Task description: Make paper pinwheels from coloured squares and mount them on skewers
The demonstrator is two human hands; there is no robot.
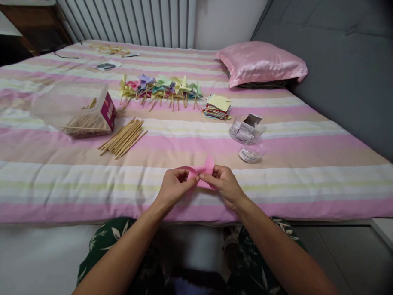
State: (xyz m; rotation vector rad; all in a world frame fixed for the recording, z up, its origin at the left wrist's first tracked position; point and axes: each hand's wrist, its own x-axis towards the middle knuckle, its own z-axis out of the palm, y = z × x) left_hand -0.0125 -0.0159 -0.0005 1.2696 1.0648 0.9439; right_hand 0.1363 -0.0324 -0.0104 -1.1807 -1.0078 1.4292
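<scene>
A pink folded paper piece point(202, 172) is held over the near edge of the striped bed between both hands. My left hand point(173, 185) pinches its left side, and my right hand point(224, 183) pinches its middle and right side. The paper's flaps curl up toward the centre. Beyond it lie a bundle of wooden sticks point(122, 138), a stack of coloured paper squares point(217, 106) and a row of finished paper pinwheels point(160, 89).
A clear plastic box point(73, 109) holding more sticks stands at the left. A small clear container point(246, 129) and its lid point(251, 153) lie right of centre. A pink pillow point(261, 61) rests at the back right, against a grey headboard point(348, 64).
</scene>
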